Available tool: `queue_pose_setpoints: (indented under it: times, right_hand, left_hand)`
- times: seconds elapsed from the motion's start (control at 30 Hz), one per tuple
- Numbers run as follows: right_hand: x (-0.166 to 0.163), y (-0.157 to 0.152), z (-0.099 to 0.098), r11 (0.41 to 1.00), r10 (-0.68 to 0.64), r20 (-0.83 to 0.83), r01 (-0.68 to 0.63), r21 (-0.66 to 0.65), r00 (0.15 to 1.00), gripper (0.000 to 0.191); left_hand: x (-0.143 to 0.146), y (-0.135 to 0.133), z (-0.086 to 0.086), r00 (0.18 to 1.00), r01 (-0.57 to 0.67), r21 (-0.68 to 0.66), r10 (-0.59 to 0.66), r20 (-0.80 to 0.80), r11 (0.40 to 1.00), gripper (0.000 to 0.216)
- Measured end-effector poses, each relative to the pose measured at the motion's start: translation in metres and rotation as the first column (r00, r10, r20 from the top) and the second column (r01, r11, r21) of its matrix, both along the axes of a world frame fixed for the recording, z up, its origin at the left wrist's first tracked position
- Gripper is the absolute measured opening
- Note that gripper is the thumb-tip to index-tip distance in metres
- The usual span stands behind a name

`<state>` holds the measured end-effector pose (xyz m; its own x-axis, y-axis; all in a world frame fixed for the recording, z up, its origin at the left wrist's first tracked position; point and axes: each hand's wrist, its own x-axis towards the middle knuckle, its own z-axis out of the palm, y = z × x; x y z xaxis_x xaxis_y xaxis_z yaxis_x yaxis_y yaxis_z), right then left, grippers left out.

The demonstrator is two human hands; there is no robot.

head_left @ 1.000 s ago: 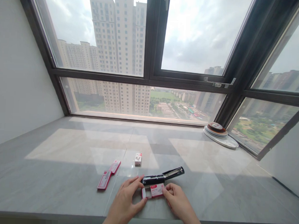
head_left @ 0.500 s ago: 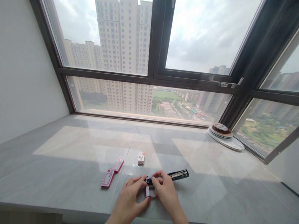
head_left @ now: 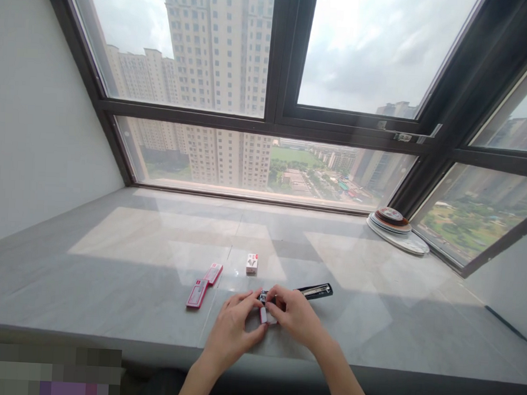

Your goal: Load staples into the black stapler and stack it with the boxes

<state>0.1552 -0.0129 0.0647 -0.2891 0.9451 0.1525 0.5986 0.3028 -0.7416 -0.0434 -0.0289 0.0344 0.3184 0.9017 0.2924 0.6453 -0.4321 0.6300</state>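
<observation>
A black stapler (head_left: 315, 291) lies opened out on the stone sill, its metal inside showing at the right end. My left hand (head_left: 232, 325) curls its thumb and fingers round a small pink-and-white box (head_left: 264, 315), just in front of the stapler's near-left end. Above that box, my right hand (head_left: 296, 317) has thumb and fingertips pinched together; whatever is between them is too small to tell. Its fingers cover the stapler's middle. Beyond both hands stands a small white box (head_left: 252, 264) with a red mark and a dark printed picture.
Two flat pink-and-white packs (head_left: 197, 293) lie to the left, corners touching. A stack of plates (head_left: 392, 223) sits in the far right corner. The dark window frame (head_left: 250, 121) bounds the back of the sill (head_left: 122, 272), whose front edge runs before my forearms.
The view has tilted down. My right fingertips have shifted from over the stapler towards the small pink-and-white box. My left hand stays around that box.
</observation>
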Motion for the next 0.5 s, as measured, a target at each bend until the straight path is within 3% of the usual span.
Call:
queue_pose_setpoints:
  times: [0.1,0.17,0.27,0.37,0.5]
  right_hand:
    - [0.01,-0.009,0.006,0.998,0.069,0.167,-0.067,-0.019,0.984,0.007]
    - [0.018,-0.014,0.006,0.999,0.052,0.184,-0.049,-0.017,0.982,0.009]
    - [0.033,-0.023,-0.002,0.995,-0.09,0.132,0.093,-0.018,0.987,0.019]
    - [0.049,-0.032,-0.018,0.955,-0.283,0.138,0.292,-0.048,0.949,0.031]
    - [0.05,-0.038,-0.036,0.952,-0.29,0.147,0.3,-0.054,0.946,0.034]
  left_hand:
    - [0.0,-0.001,0.002,1.0,0.001,0.003,-0.001,-0.002,1.0,0.034]
    - [-0.002,-0.002,0.003,1.0,0.013,0.008,-0.013,-0.002,1.0,0.034]
    - [-0.006,-0.004,0.005,1.0,-0.006,0.041,0.005,0.024,0.999,0.036]
    - [-0.005,-0.008,0.006,0.994,-0.104,0.047,0.103,0.021,0.993,0.015]
    - [0.02,-0.013,0.001,0.984,-0.15,0.059,0.155,-0.086,0.987,0.033]
